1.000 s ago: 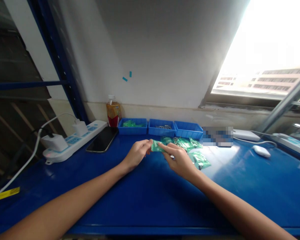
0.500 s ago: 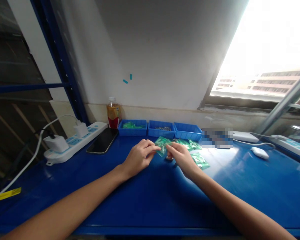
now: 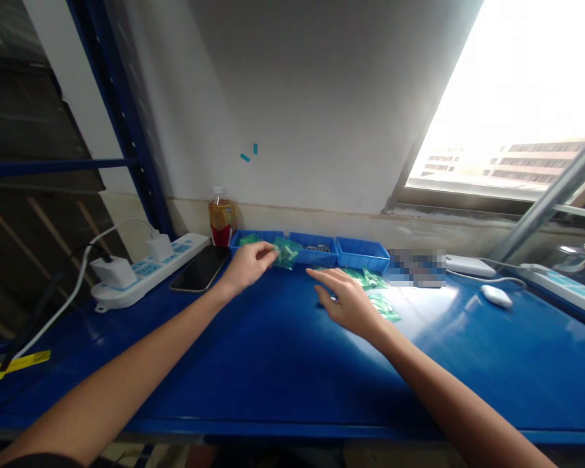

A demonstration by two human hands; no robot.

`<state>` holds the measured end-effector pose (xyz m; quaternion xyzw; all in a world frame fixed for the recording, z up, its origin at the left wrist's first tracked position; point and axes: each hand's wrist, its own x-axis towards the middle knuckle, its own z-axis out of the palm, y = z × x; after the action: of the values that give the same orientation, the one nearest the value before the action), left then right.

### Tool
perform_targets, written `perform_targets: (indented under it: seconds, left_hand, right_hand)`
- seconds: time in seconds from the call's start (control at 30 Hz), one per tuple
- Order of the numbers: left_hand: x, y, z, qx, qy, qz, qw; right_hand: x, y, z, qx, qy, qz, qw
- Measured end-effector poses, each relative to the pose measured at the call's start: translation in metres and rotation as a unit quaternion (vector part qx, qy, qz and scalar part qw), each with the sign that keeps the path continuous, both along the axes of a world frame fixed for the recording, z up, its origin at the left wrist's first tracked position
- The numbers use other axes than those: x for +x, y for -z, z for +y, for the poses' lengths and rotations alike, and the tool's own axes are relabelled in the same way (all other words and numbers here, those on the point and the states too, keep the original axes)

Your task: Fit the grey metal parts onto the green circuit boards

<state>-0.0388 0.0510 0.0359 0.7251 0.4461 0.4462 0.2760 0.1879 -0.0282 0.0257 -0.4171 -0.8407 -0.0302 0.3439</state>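
Note:
My left hand (image 3: 251,263) pinches a small green plastic bag (image 3: 286,252) by its left edge, raised in front of the left and middle blue bins. Fingers apart and holding nothing, my right hand (image 3: 344,298) hovers over the blue table (image 3: 273,364). Beyond and beside it lie green bags (image 3: 365,279), and another green bag (image 3: 385,308) is nearer, partly behind the hand. Green bags also show in the left bin (image 3: 234,242). Small metal parts lie in the middle bin (image 3: 312,256). A small dark item beneath my right fingers is mostly hidden.
The right blue bin (image 3: 363,255) stands by the wall. On the left are a bottle (image 3: 222,218), a black phone (image 3: 201,269) and a white power strip (image 3: 151,273) with plugs and cables. Rightward are a white case (image 3: 496,296), a white device (image 3: 469,265) and another strip (image 3: 565,284).
My left hand has moved left and away from me, carrying the green bag. My right hand has let go of the bag and opened. The view has shifted slightly.

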Motion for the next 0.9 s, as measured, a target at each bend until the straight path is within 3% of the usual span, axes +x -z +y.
perform_targets:
  seconds: [0.07, 0.13, 0.27, 0.43, 0.57, 0.7, 0.83, 0.9]
  left_hand:
    - [-0.022, -0.016, 0.021, 0.084, -0.085, 0.073, 0.990]
    - [-0.043, -0.032, 0.041, 0.127, -0.129, 0.153, 0.972]
    - [-0.066, -0.050, 0.065, 0.165, -0.119, 0.332, 0.921]
    - [-0.066, -0.036, 0.085, 0.081, -0.095, 0.452, 0.883]
    - [-0.061, -0.023, 0.099, 0.039, -0.083, 0.463, 0.881]
    - [-0.054, -0.020, 0.088, 0.050, -0.115, 0.460, 0.879]
    - [-0.032, -0.006, 0.046, 0.122, -0.183, 0.416, 0.882]
    - [-0.017, 0.005, 0.021, 0.154, -0.168, 0.386, 0.894]
  right_hand:
    - [0.015, -0.013, 0.001, -0.005, 0.032, -0.025, 0.999]
    - [0.037, -0.024, 0.004, -0.022, 0.082, -0.036, 0.996]
    - [0.085, -0.031, 0.013, -0.101, 0.195, -0.039, 0.975]
    - [0.122, -0.011, 0.031, -0.210, 0.254, -0.095, 0.939]
    - [0.128, 0.007, 0.043, -0.243, 0.256, -0.099, 0.930]
    - [0.126, 0.021, 0.054, -0.256, 0.294, -0.090, 0.916]
    - [0.126, 0.030, 0.060, -0.236, 0.375, -0.086, 0.893]
    - [0.126, 0.031, 0.060, -0.230, 0.392, -0.073, 0.888]
